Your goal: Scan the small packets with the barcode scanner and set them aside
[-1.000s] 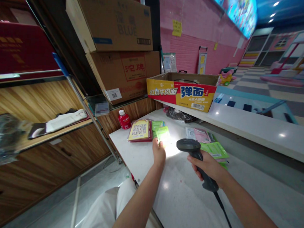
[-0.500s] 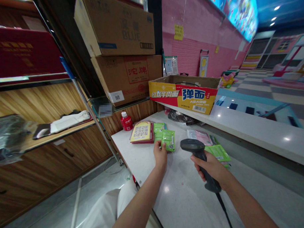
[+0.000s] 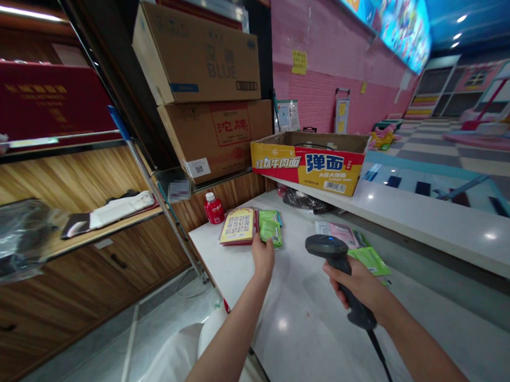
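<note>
The left hand [image 3: 263, 256] reaches to the green packet [image 3: 271, 230], which lies on top of a small neat pile of its kind, just beside a yellow QR card [image 3: 238, 225] at the far left of the white desk [image 3: 300, 337]. The fingers meet the packet's near edge, but the back of the hand hides them, so I cannot tell whether the grip pinches the packet or only presses on it. The right hand [image 3: 360, 284] has its grip wrapped tight around the handle of the black scanner [image 3: 329, 248] (a blue light shows on its head). It holds the scanner above the desk, with the head turned toward the left pile.

Judged from how things lie, the work looks partway through. The stacked pile by the card seems to be the handled lot. To the right of the scanner, more green packets [image 3: 369, 260] and a pink-and-white one [image 3: 336, 233] lie loosely spread, and these seem to be what is left. How many lie in either lot cannot be counted.
</note>
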Motion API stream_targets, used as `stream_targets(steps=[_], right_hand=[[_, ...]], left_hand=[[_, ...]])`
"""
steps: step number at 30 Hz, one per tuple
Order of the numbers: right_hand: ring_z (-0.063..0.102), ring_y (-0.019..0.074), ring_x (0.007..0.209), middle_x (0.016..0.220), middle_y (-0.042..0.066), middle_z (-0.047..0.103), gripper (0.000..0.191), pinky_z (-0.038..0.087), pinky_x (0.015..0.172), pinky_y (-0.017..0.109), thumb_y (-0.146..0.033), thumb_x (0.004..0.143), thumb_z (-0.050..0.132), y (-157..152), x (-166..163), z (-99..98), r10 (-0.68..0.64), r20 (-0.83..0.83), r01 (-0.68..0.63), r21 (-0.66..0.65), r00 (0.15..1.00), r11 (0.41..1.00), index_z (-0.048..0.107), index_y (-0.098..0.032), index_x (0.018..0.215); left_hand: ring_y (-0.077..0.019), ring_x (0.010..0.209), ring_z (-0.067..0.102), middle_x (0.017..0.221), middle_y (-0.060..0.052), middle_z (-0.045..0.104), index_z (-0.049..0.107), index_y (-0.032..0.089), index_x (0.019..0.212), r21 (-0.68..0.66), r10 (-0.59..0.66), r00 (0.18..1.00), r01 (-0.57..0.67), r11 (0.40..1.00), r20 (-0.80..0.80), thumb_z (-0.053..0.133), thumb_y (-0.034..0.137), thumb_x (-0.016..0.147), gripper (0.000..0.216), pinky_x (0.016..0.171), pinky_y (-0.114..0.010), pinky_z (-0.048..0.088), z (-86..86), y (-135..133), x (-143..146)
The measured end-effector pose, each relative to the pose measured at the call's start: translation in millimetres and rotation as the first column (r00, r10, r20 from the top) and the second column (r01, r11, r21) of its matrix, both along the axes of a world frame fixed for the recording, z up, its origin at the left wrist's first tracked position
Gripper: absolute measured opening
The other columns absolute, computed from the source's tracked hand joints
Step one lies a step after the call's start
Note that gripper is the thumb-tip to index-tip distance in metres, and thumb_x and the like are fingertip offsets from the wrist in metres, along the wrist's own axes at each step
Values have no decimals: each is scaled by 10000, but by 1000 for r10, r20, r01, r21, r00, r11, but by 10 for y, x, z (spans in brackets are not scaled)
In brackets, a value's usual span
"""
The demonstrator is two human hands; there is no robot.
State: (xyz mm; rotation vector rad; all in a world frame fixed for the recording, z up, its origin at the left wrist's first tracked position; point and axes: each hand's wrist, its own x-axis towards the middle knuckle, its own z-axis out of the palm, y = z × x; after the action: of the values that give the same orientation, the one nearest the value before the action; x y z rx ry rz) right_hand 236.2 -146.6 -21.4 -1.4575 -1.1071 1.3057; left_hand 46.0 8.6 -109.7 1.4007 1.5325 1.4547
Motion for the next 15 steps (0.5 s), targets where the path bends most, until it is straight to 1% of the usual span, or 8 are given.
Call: stream_targets(steps=[2, 4, 6, 7, 9, 11, 13, 15], right_hand=[[455, 83, 329, 482, -101, 514, 340, 385, 315, 200, -493, 740, 648, 1, 6, -13, 6, 3, -6, 14, 1000, 1000, 466, -221, 832], [455, 82, 329, 487, -99, 518, 347, 388, 317, 203, -495, 740, 649, 3, 9, -16, 3, 4, -3, 20, 1000, 1000, 461, -220, 834], [453, 80, 328, 490, -98, 521, 355, 384, 316, 203, -498, 730, 657, 3, 6, -7, -3, 0, 3, 14, 1000, 1000, 459, -220, 830], [453, 81, 329, 490, -98, 520, 360, 383, 316, 202, -500, 722, 663, 3, 3, -1, -4, -4, 4, 9, 1000, 1000, 459, -222, 826], [454, 84, 329, 488, -100, 516, 370, 382, 315, 203, -505, 704, 675, 3, -3, 10, -8, -10, 8, 1, 1000, 1000, 461, -226, 820], [457, 88, 330, 487, -98, 515, 370, 383, 314, 206, -508, 698, 677, 7, -1, 11, -14, -6, 14, -11, 1000, 1000, 467, -228, 818], [460, 89, 331, 489, -96, 520, 361, 382, 316, 205, -506, 705, 672, 15, 10, -5, -12, 4, 12, -14, 1000, 1000, 473, -227, 817], [463, 88, 331, 491, -92, 525, 354, 385, 321, 204, -508, 717, 665, 26, 24, -33, 5, 7, -5, -5, 1000, 1000, 475, -225, 812]], left_hand=[[-257, 973, 610, 1014, -133, 636, 577, 139, 1045, 52, -7, 990, 15, 999, -137, 541, 210, 771, 285, 873, -407, 494, -20, -154, -30], [-298, 1124, 544, 1175, -189, 573, 543, 113, 1165, 121, 40, 951, -3, 993, -306, 534, 206, 784, 393, 962, -464, 441, -18, -303, -24], [-311, 1249, 450, 1297, -199, 494, 499, 125, 1258, 177, 67, 873, 22, 984, -483, 510, 186, 809, 454, 1033, -495, 378, 3, -410, 8], [-306, 1286, 415, 1331, -186, 474, 490, 147, 1282, 181, 46, 823, 70, 981, -566, 493, 172, 824, 459, 1053, -499, 357, 15, -440, 29], [-298, 1338, 364, 1374, -154, 461, 500, 201, 1298, 139, -51, 702, 211, 967, -710, 486, 157, 841, 460, 1079, -497, 333, 32, -454, 71], [-310, 1376, 315, 1419, -143, 438, 520, 228, 1298, 64, -145, 587, 321, 945, -796, 529, 181, 840, 461, 1100, -498, 309, 30, -426, 100], [-333, 1393, 287, 1449, -158, 410, 542, 210, 1290, 12, -184, 527, 347, 938, -830, 568, 235, 837, 454, 1116, -503, 286, 6, -386, 110], [-342, 1396, 282, 1459, -174, 397, 555, 181, 1279, 0, -175, 512, 324, 946, -841, 556, 281, 855, 436, 1122, -510, 272, -26, -360, 104]])
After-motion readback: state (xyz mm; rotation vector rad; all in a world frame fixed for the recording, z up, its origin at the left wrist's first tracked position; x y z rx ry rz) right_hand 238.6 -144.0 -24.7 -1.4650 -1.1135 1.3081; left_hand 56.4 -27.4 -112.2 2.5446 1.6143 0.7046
